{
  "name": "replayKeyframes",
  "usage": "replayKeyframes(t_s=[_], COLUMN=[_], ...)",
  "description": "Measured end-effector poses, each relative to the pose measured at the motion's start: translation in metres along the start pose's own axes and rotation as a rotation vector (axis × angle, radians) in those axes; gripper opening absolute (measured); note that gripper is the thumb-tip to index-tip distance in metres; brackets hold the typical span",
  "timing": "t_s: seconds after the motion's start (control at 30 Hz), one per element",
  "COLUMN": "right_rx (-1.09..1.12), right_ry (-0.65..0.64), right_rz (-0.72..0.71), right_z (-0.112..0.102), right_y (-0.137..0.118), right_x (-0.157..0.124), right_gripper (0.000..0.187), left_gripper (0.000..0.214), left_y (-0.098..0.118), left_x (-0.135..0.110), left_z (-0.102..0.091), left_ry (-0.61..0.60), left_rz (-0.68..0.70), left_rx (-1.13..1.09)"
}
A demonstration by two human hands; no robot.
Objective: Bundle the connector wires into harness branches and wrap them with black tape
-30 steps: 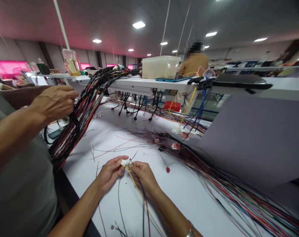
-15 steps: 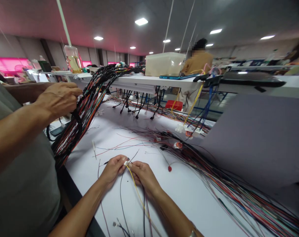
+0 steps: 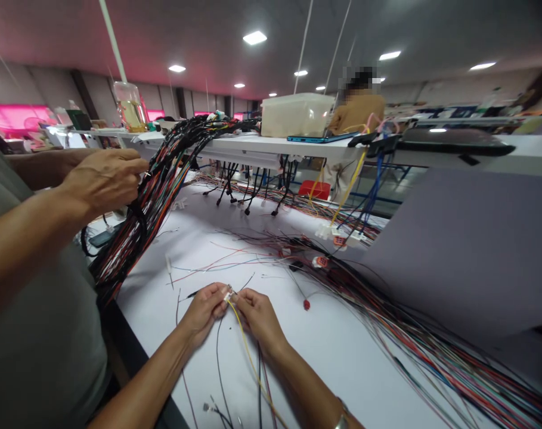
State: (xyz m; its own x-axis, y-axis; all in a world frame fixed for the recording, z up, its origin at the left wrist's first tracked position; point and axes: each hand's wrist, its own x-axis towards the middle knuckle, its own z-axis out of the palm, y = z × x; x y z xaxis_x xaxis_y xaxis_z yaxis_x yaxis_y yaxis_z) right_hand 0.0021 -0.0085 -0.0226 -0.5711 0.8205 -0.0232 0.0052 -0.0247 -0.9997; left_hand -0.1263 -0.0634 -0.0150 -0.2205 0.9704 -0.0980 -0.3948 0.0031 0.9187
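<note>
My left hand (image 3: 207, 311) pinches a small white connector (image 3: 228, 295) just above the white table (image 3: 333, 345). My right hand (image 3: 258, 314) is closed on a yellow wire (image 3: 247, 351) whose end meets that connector. Both hands touch at the fingertips. Thin black wires (image 3: 217, 357) trail from the connector toward me across the table.
A co-worker's hand (image 3: 104, 179) at the left grips a thick multicoloured wire bundle (image 3: 149, 202). Loose coloured wires (image 3: 423, 357) spread over the right of the table. A grey panel (image 3: 467, 250) rises at the right. A raised shelf (image 3: 271, 146) carries a plastic box (image 3: 295, 116). Another person stands behind it.
My hands stayed together on the connector and shifted slightly up in view. The co-worker's hand kept its hold on the bundle.
</note>
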Motion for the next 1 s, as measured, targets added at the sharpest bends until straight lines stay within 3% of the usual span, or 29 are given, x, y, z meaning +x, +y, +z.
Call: replayKeyframes(t_s=[0.13,0.37,0.53,0.73,0.9,1.0], right_rx=[-0.047,-0.227,-0.284,-0.378,-0.492,-0.553], right_ry=[-0.012,0.042,0.059,-0.005,-0.173,-0.139], right_rz=[-0.036,-0.192,-0.254,-0.363,-0.554,-0.635], right_z=[-0.008,-0.01,-0.013,-0.021,-0.032,-0.029], right_y=[-0.001,-0.01,-0.009,-0.018,-0.023,-0.018], right_x=[0.004,0.001,0.001,0.0,0.0,-0.001], right_gripper=[0.03,0.019,0.021,0.02,0.02,0.023], left_gripper=[0.037,0.021,0.029,0.016,0.013,0.014], left_y=[0.005,0.004,0.001,0.0,-0.001,-0.002], left_x=[0.002,0.003,0.001,0.001,0.002,0.003], left_z=[-0.004,-0.005,-0.007,-0.008,-0.006,-0.006], left_ry=[0.022,-0.021,-0.008,-0.046,-0.063,-0.063], left_rz=[0.003,-0.044,-0.076,-0.079,-0.068,-0.066], left_rx=[-0.037,-0.108,-0.221,-0.298,-0.315,-0.311])
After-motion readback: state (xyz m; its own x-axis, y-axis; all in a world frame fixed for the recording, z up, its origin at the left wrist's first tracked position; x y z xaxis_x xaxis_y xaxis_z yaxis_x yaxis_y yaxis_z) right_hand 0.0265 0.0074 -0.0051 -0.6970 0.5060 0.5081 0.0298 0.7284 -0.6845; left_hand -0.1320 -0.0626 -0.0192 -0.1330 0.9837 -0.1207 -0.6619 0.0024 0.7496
